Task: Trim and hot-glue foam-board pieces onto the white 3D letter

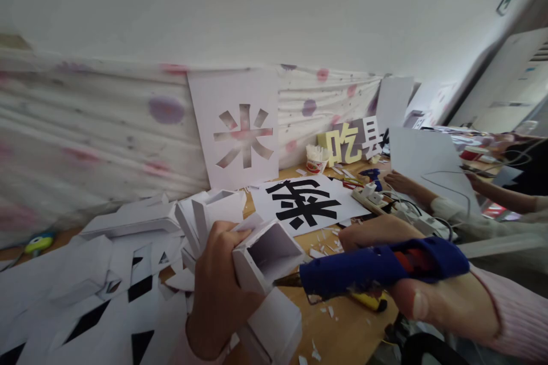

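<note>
My left hand [220, 291] is wrapped round a white paper-board box form [278, 248] whose open end faces up and toward me. A lower piece of the same white board shows beneath it, and I cannot tell whether the two are joined. In my right hand [436, 299] is a blue glue gun [363, 271] with a red part in its body. The gun points left, its dark nozzle at the near right edge of the box form; whether it touches is hard to see.
A printed sheet [306, 202] with a black character lies behind, near a power strip [368, 197]. Cut white board pieces [98, 279] cover the left side. A board with a cut-out character [235, 142] leans on the wall. Another person's hand [400, 182] is at the right.
</note>
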`<state>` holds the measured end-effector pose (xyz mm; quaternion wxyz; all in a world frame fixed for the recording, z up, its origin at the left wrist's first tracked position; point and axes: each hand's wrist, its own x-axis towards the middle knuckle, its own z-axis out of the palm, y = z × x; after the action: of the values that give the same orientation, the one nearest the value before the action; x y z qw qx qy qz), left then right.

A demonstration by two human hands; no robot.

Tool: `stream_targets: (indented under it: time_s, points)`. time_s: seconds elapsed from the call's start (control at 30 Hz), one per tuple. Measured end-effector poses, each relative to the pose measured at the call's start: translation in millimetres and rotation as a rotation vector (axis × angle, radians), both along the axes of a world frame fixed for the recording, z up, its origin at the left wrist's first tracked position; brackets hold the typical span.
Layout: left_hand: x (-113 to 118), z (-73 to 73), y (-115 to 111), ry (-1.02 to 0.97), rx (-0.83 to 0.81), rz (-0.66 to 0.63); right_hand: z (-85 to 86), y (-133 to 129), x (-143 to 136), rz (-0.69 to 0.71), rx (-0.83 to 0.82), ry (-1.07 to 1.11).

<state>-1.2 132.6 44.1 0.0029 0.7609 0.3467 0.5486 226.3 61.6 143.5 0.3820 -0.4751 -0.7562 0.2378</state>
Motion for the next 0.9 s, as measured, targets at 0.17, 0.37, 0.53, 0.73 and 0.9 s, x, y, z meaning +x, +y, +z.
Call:
stream_targets:
  time_s: [0.17,0.37,0.53,0.73,0.9]
  points:
    - [-0.8,1.8,-0.2,0.02,0.036,0.015,-1.6,-2.3,1.9,0.012,-0.108,0.085]
    - [-0.3,2.8,-1.5,0.007,0.03,-0.003,-3.0,-6.6,2.8,-0.058,-0.056,0.089]
    - [0.7,3.2,-1.2,-0.005,0.022,0.014,-12.5,-11.1,11.6,-0.216,0.059,0.069]
    - [1.0,1.4,-1.8,-0.017,-0.005,0.023,-12.9,-10.0,17.0,-0.216,0.063,0.025]
    - [-0.6,-0.4,-1.7,-0.008,-0.042,0.02,-18.0,-8.3,19.6,-0.286,0.137,0.062]
